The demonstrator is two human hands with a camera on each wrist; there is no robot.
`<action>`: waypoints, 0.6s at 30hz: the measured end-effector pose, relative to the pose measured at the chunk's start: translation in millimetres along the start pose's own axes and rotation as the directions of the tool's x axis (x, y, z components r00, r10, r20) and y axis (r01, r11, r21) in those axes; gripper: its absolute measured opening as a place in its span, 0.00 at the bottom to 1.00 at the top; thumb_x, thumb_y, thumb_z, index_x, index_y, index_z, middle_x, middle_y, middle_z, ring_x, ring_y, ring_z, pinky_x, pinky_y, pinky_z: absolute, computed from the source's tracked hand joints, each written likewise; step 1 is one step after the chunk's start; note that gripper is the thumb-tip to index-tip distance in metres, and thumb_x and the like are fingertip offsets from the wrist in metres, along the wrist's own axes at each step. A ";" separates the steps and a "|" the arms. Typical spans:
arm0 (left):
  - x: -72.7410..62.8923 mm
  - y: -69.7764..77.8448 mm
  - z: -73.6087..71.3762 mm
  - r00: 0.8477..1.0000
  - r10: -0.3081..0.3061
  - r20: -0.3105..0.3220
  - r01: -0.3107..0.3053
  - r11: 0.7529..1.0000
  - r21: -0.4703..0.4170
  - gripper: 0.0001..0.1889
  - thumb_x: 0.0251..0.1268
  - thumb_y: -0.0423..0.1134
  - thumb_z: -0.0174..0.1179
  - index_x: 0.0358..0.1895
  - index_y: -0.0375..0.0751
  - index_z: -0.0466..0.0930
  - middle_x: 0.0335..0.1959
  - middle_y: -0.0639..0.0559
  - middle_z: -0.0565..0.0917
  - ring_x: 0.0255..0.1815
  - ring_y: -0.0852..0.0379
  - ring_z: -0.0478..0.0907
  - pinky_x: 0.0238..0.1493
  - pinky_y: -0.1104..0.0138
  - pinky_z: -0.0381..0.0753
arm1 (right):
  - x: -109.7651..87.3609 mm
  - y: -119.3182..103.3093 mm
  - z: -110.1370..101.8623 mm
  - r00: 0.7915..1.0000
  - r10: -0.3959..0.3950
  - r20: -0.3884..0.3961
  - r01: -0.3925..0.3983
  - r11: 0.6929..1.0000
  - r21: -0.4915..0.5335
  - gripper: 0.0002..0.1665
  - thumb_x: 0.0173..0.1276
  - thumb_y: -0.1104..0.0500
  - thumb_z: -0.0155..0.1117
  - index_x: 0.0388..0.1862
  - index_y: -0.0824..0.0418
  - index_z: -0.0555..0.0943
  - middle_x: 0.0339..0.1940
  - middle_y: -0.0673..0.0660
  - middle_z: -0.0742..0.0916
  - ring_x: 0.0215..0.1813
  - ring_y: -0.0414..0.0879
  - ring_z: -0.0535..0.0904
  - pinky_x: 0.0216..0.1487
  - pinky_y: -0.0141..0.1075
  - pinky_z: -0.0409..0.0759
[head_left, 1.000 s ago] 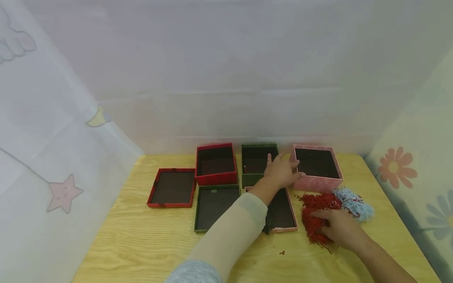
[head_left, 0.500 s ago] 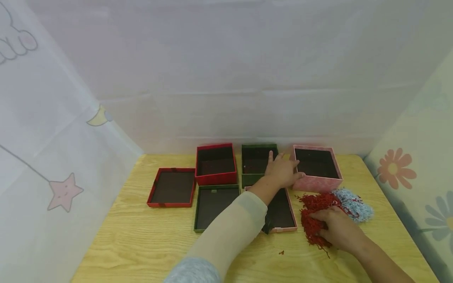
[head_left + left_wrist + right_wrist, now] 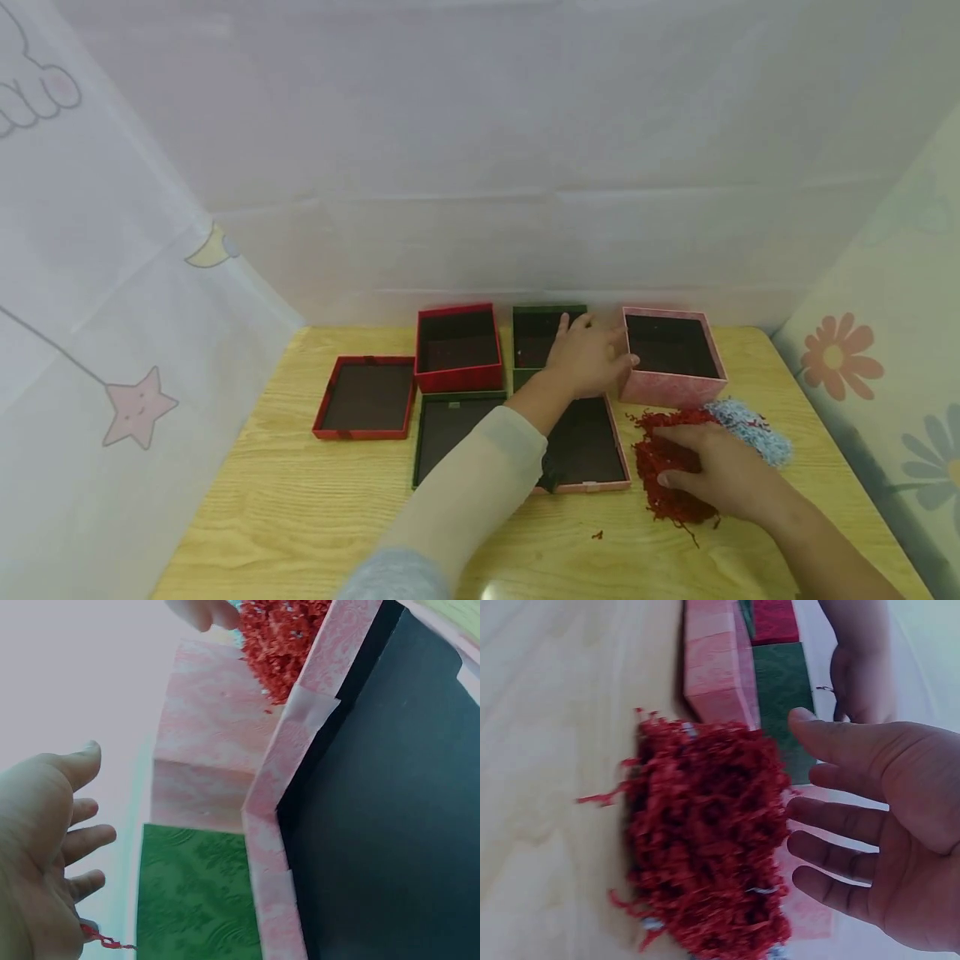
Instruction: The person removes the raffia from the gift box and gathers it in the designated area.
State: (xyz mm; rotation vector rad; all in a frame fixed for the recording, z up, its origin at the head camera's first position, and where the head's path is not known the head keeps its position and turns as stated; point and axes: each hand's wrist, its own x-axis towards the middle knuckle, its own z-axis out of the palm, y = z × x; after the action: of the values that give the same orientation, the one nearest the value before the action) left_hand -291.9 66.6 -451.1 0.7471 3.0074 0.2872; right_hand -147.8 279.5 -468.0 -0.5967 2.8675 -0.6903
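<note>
My right hand (image 3: 731,475) is over a pile of red shredded paper (image 3: 663,462). In the right wrist view its fingers (image 3: 840,821) are spread and fairly straight, right at the edge of the heap. My left hand (image 3: 588,358) reaches over the green box (image 3: 523,379), fingers apart, with its thumb side near the left wall of the pink box (image 3: 675,390). A thin red shred (image 3: 109,941) clings by its little finger in the left wrist view. Light blue shredded paper (image 3: 761,437) lies against the red pile and is partly hidden by my right hand.
A red box (image 3: 459,381) stands left of the green one, its red lid (image 3: 362,435) beside it. In front lie a green lid (image 3: 450,433) and a pink lid (image 3: 617,442), partly covered by my left arm. A small red scrap (image 3: 597,535) lies on the wooden table (image 3: 300,517).
My left hand has shifted a little left, away from the pink box. My right hand's fingers, earlier pressed into the red shreds, have come up and now spread over the pile.
</note>
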 end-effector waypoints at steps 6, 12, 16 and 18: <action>-13.9 -14.2 -11.8 1.000 0.025 0.010 -0.025 1.000 -0.015 0.39 0.73 0.73 0.47 0.83 0.72 0.52 0.80 0.65 0.64 0.85 0.52 0.49 0.82 0.44 0.42 | 9.3 -7.0 -12.2 0.997 -0.039 -0.072 0.041 0.999 0.024 0.34 0.68 0.45 0.75 0.68 0.60 0.82 0.60 0.58 0.87 0.59 0.57 0.85 0.56 0.59 0.83; -32.3 -28.1 -20.3 0.999 0.035 0.004 -0.035 0.997 0.067 0.41 0.72 0.75 0.46 0.84 0.67 0.53 0.83 0.62 0.58 0.85 0.51 0.47 0.82 0.45 0.46 | 21.5 -12.0 -14.5 0.974 -0.091 -0.207 0.097 0.995 0.022 0.27 0.70 0.53 0.74 0.66 0.56 0.83 0.57 0.54 0.89 0.54 0.54 0.87 0.51 0.57 0.86; -52.4 -38.7 -24.5 0.999 0.035 -0.018 -0.034 0.997 0.063 0.42 0.73 0.74 0.47 0.85 0.64 0.51 0.84 0.59 0.55 0.85 0.49 0.47 0.82 0.46 0.49 | 28.2 -12.6 -13.2 0.954 -0.119 -0.275 0.130 0.991 0.023 0.24 0.72 0.56 0.72 0.65 0.56 0.84 0.58 0.57 0.88 0.53 0.54 0.88 0.48 0.55 0.87; -63.3 -44.2 -26.0 0.998 0.042 -0.039 -0.039 0.997 0.065 0.42 0.73 0.73 0.46 0.85 0.64 0.50 0.85 0.57 0.55 0.85 0.48 0.47 0.81 0.44 0.49 | 30.4 -13.1 -13.4 0.944 -0.135 -0.301 0.148 0.989 0.021 0.23 0.73 0.56 0.71 0.65 0.57 0.84 0.60 0.59 0.87 0.55 0.57 0.87 0.48 0.56 0.87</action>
State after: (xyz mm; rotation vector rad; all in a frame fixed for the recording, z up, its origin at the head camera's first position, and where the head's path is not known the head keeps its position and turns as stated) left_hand -258.2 -5.7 -434.7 0.8177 3.0560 0.2095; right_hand -174.0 261.9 -451.2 -0.7583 3.0972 -0.9370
